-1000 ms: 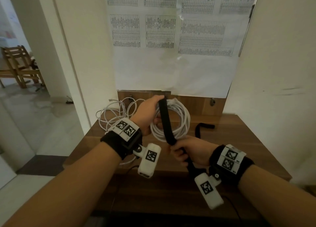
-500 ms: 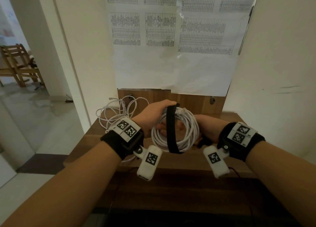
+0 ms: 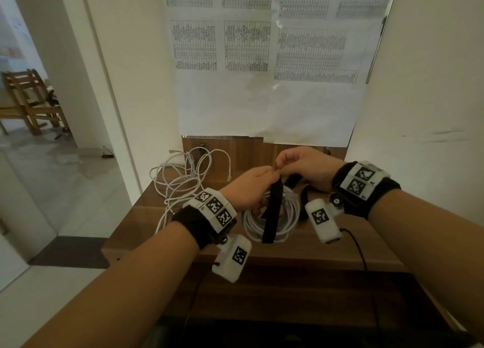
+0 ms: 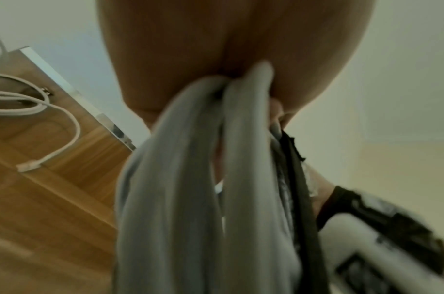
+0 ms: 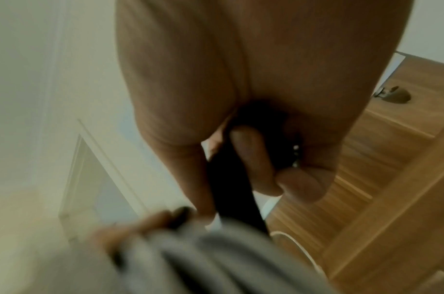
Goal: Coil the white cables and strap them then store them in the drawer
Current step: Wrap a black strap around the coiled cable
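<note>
Coiled white cable [image 3: 272, 220]: bundled loops held above the wooden surface [image 3: 301, 250], gripped at the top in the curled left hand [image 3: 247, 190]. Black strap [image 3: 272, 211]: runs down across the coil's front, its upper end pinched by the right hand [image 3: 306, 170] at the coil's 12 o'clock, fingers [image 5: 246, 155] curled round it. Loose white cable [image 3: 183, 180]: uncoiled on the surface at 10 o'clock from the coil, well apart. Printed sheets [image 3: 267, 59]: on the wall behind.

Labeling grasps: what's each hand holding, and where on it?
Left hand grips the coiled white cable at its top. Right hand pinches the black strap at its upper end.
</note>
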Motion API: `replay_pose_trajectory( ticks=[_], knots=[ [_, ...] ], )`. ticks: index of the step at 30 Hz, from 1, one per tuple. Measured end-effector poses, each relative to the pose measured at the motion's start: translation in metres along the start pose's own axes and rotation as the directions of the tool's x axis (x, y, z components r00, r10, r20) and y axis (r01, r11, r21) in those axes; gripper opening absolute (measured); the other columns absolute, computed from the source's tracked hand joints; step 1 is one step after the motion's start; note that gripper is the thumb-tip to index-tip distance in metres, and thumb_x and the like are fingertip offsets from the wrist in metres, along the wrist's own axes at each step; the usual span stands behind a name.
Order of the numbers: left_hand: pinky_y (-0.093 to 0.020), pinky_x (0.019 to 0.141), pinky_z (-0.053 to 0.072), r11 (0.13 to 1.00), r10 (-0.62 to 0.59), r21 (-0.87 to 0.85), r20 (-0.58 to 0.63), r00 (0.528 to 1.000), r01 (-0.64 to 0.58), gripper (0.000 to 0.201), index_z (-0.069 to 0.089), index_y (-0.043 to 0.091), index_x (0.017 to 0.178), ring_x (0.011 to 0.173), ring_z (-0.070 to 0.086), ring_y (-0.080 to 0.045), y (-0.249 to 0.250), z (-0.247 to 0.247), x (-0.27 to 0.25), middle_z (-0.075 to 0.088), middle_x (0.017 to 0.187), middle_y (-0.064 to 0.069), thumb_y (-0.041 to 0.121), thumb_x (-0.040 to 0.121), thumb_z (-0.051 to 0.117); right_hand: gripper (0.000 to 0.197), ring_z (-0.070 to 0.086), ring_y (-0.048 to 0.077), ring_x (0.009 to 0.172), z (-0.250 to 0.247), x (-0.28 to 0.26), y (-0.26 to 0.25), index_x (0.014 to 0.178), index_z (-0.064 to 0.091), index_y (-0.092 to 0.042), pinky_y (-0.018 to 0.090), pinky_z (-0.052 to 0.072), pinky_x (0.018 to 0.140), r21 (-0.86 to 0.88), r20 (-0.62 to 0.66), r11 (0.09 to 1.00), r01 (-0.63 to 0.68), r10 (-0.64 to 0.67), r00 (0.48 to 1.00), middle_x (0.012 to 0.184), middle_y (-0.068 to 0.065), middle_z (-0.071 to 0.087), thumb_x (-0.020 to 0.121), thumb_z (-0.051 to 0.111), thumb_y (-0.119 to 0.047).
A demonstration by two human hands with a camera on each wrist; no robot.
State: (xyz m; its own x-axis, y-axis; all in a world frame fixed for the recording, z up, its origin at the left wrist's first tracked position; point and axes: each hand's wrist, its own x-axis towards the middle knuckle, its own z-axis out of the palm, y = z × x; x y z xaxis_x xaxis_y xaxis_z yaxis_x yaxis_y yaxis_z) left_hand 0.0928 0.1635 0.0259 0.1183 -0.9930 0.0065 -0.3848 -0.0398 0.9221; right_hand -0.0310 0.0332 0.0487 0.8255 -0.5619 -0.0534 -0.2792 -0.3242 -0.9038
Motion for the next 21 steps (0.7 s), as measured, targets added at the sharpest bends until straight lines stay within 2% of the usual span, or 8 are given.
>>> replay_pose_trajectory(
  ticks=[4, 7, 9, 10, 13, 15, 18, 21],
  knots=[
    [-0.022, 0.043, 0.038, 0.999, -0.051, 0.011, -0.078, 0.996, 0.052, 0.017, 0.047, 0.010, 0.097, 0.051, 0.049, -0.012, -0.017, 0.004, 0.002, 0.045, 0.079, -0.007, 0.023, 0.104, 0.039, 0.014, 0.052, 0.016, 0.054, -0.006, 0.000, -0.018, 0.092, 0.067, -0.009, 0.022, 0.048, 0.048, 0.147, -0.024, 0.989, 0.025, -0.022, 0.999, 0.065, 0.002, 0.061, 0.089, 0.067, 0.005],
    [-0.028, 0.048, 0.039, 0.998, -0.034, -0.048, -0.110, 0.993, 0.029, 0.016, 0.047, 0.010, 0.096, 0.065, 0.050, -0.025, -0.023, 0.005, 0.003, 0.044, 0.085, -0.012, 0.023, 0.104, 0.040, 0.018, 0.058, 0.012, 0.049, -0.002, -0.002, -0.020, 0.099, 0.068, -0.006, 0.024, 0.051, 0.053, 0.130, -0.038, 0.990, 0.055, -0.050, 0.998, 0.062, 0.003, 0.060, 0.087, 0.067, 0.008],
    [-0.031, 0.051, 0.041, 0.999, -0.025, -0.050, -0.116, 0.993, 0.020, 0.017, 0.047, 0.011, 0.096, 0.069, 0.052, -0.027, -0.026, 0.006, 0.004, 0.046, 0.088, -0.013, 0.024, 0.104, 0.040, 0.019, 0.058, 0.012, 0.050, -0.002, -0.001, -0.017, 0.098, 0.069, -0.007, 0.024, 0.051, 0.053, 0.133, -0.074, 0.989, 0.067, -0.058, 0.996, 0.064, 0.003, 0.059, 0.087, 0.066, 0.009],
    [-0.029, 0.049, 0.042, 0.999, -0.027, -0.048, -0.117, 0.993, 0.021, 0.016, 0.049, 0.013, 0.099, 0.067, 0.054, -0.025, -0.026, 0.006, 0.003, 0.049, 0.088, -0.011, 0.025, 0.104, 0.041, 0.019, 0.057, 0.012, 0.050, -0.002, -0.001, -0.017, 0.097, 0.068, -0.007, 0.024, 0.051, 0.053, 0.149, -0.093, 0.986, 0.070, -0.057, 0.994, 0.065, 0.004, 0.058, 0.088, 0.066, 0.009],
    [-0.019, 0.044, 0.042, 0.993, -0.037, -0.113, -0.103, 0.994, 0.025, 0.021, 0.054, 0.012, 0.116, 0.053, 0.057, -0.006, -0.024, 0.008, 0.002, 0.053, 0.084, -0.004, 0.021, 0.105, 0.039, 0.020, 0.054, 0.012, 0.049, 0.001, 0.000, -0.018, 0.098, 0.066, -0.007, 0.022, 0.050, 0.052, 0.230, -0.119, 0.968, 0.098, -0.072, 0.990, 0.067, 0.005, 0.055, 0.088, 0.064, 0.010],
    [-0.018, 0.044, 0.040, 0.994, -0.012, -0.111, -0.093, 0.996, 0.002, 0.027, 0.059, 0.003, 0.109, 0.049, 0.054, -0.005, -0.023, 0.009, 0.001, 0.052, 0.076, -0.003, 0.018, 0.105, 0.038, 0.020, 0.054, 0.013, 0.051, 0.002, 0.000, -0.018, 0.099, 0.067, -0.008, 0.022, 0.049, 0.053, 0.241, -0.122, 0.964, 0.115, -0.087, 0.989, 0.068, 0.005, 0.055, 0.089, 0.064, 0.009],
    [-0.023, 0.052, 0.039, 0.997, 0.034, -0.062, -0.120, 0.992, -0.042, 0.029, 0.057, 0.005, 0.087, 0.057, 0.049, -0.014, -0.026, 0.007, 0.002, 0.050, 0.071, -0.005, 0.018, 0.104, 0.038, 0.011, 0.059, 0.017, 0.066, 0.001, -0.002, -0.015, 0.098, 0.072, -0.011, 0.025, 0.052, 0.063, 0.126, -0.144, 0.984, 0.122, -0.104, 0.984, 0.077, 0.006, 0.063, 0.090, 0.069, -0.004],
    [-0.021, 0.050, 0.039, 0.996, 0.052, -0.060, -0.131, 0.990, -0.060, 0.032, 0.060, 0.001, 0.092, 0.053, 0.049, -0.010, -0.028, 0.004, 0.002, 0.052, 0.072, -0.005, 0.021, 0.104, 0.037, 0.020, 0.067, 0.016, 0.079, 0.000, -0.007, -0.010, 0.101, 0.077, -0.024, 0.029, 0.055, 0.077, -0.175, -0.050, 0.982, 0.071, -0.081, 0.995, 0.093, 0.001, 0.075, 0.086, 0.075, -0.035]
  ],
)
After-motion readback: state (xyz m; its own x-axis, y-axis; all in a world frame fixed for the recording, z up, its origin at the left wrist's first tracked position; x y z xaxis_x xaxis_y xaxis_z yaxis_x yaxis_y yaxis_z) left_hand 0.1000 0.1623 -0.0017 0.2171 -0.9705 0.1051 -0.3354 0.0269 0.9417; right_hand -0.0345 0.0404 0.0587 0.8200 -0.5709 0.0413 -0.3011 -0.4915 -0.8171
